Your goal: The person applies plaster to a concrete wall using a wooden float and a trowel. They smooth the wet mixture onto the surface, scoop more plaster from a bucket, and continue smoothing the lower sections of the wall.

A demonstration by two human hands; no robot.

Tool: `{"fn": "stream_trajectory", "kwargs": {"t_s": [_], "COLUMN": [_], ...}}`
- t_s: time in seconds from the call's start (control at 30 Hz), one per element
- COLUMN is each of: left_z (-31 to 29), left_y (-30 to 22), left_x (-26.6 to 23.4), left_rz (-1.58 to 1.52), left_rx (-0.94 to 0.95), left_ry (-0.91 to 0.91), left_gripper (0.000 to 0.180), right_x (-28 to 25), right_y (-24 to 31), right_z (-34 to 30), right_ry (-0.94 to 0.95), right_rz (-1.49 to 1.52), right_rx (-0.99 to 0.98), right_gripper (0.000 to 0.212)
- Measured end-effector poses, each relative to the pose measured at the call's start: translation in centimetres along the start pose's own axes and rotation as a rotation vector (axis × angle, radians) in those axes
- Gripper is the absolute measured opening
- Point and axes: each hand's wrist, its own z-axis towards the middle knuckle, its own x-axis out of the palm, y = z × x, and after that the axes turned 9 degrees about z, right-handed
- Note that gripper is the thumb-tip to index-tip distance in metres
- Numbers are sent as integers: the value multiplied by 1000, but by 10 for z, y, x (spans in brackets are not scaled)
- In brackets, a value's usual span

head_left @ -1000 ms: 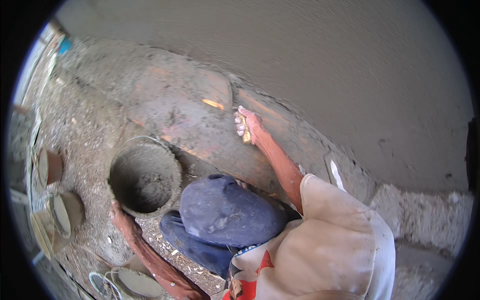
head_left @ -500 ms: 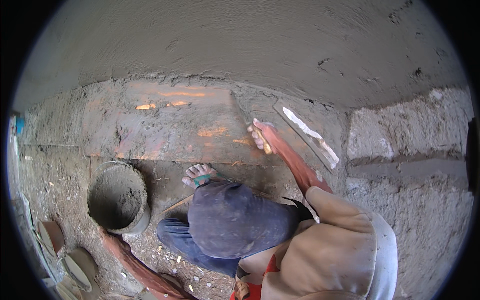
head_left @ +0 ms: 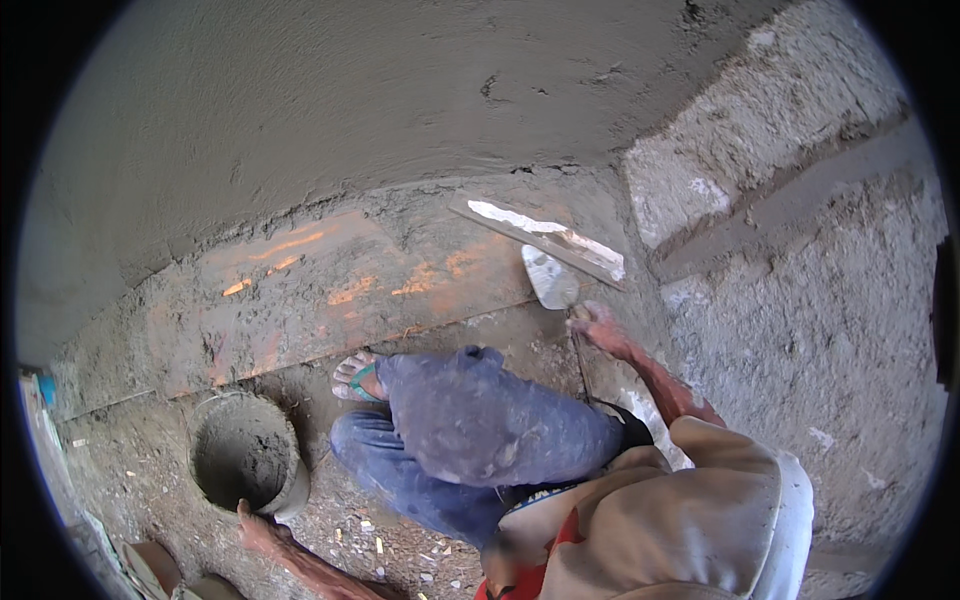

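One trowel (head_left: 550, 277) just ahead and left of the right hand (head_left: 602, 328), the nearer one; long axis slanting up-left toward the long board (head_left: 541, 236), fingers apparently curled round its handle. Farther left, a bucket (head_left: 294, 488), rim pinched by the left hand (head_left: 266, 537), underside of that grip hidden.

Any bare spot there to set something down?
Probably on the flat orange-streaked board, between the smooth grey wall and the round grey bucket: only mortar smears show. It's crowded where the silver trowel in the right hand nears the long white-topped tool, and at the bucket's rim, where the left hand is.
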Motion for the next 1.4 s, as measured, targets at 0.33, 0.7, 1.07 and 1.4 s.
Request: {"fn": "stream_trajectory", "kwargs": {"t_s": [0.33,0.7,1.07,1.4], "left_z": [-40,-106,-105,-145], "left_y": [31,40,72,31], "left_x": [-20,-45,-30,13], "left_rz": [-217,-356,-235,-254], "left_rx": [-159,-91,-44,-37], "left_ry": [251,136,25,39], "left_gripper": [47,63,51,50], "right_x": [-60,58,174,157], "right_y": [36,130,171,224], "right_z": [-16,126,246,305], "right_ry": [-76,273,304,192], "right_rz": [-456,-787,-757,-821], "right_rx": [-237,-391,-592,-715], "right_gripper": [58,68,49,45]}}
